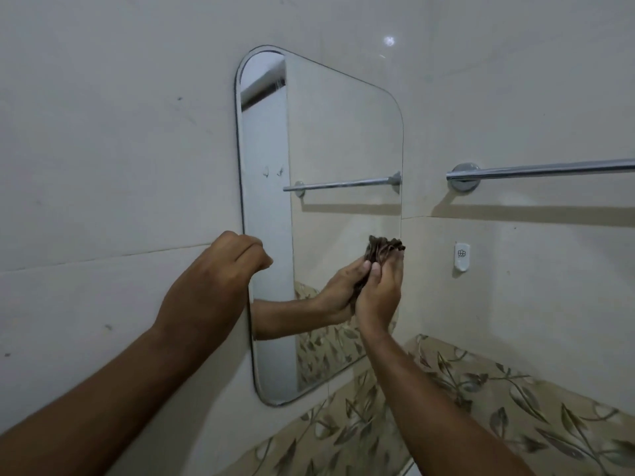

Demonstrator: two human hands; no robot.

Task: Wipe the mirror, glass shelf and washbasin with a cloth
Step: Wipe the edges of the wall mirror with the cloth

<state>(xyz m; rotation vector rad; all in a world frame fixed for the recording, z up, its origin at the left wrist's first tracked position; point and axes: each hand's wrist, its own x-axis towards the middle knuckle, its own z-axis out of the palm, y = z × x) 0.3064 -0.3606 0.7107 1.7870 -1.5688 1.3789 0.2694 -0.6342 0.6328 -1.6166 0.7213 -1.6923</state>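
- Our right hand point(379, 292) presses a dark cloth point(385, 250) against the mirror point(330, 139) near its right edge.
- Our left hand point(237, 255), fingers curled and holding nothing, rests at the mirror's left edge.

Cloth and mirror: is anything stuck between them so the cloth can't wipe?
No. The right hand presses the cloth straight against the mirror near its right edge. The towel bar is off to the right.
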